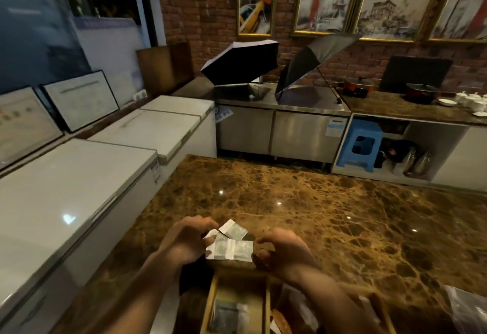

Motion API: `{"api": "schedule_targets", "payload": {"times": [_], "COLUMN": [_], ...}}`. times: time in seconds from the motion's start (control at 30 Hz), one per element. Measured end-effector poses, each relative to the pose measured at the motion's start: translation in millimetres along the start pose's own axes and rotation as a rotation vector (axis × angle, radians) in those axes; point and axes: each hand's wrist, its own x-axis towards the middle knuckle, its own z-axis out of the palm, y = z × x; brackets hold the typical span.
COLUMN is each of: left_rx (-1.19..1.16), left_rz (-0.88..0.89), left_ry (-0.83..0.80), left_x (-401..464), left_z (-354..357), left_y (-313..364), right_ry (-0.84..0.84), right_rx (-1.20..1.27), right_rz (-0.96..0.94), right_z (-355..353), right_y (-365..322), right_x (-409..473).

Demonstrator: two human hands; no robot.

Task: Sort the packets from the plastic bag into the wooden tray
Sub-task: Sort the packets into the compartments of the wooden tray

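Both hands, L (pixel 184 241) & R (pixel 283 252), pinch white packets (pixel 229 249) above wooden tray (pixel 208 304).

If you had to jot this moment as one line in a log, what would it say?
left hand: holds packets | right hand: at packets' right edge, grip unclear | wooden tray: below, some packets inside | plastic bag: lower right

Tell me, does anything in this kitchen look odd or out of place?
Yes: two opened umbrellas, a black umbrella and a grey umbrella, sit tilted on the steel counter at the back, odd for a work surface. At the front, both hands hold packets above the wooden tray, nothing spilled.
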Motion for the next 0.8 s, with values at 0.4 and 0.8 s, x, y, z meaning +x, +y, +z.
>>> {"api": "schedule_targets", "payload": {"times": [0.4, 0.8], "left_rx": [0.081, -0.376], "left_rz": [0.226, -0.063], "left_ry": [0.046, 0.139], "left_x": [-5.7, -4.4], "left_z": [34.9, -2.6], "left_y": [-24.5, -14.7], "right_ry": [-0.087, 0.127], "right_rx": [-0.094, 0.187], "right_rz": [0.031, 0.114], "right_z": [42.1, 23.5], "right_y": [-35.7, -38.3], "right_x": [47.6, 39.0]}}
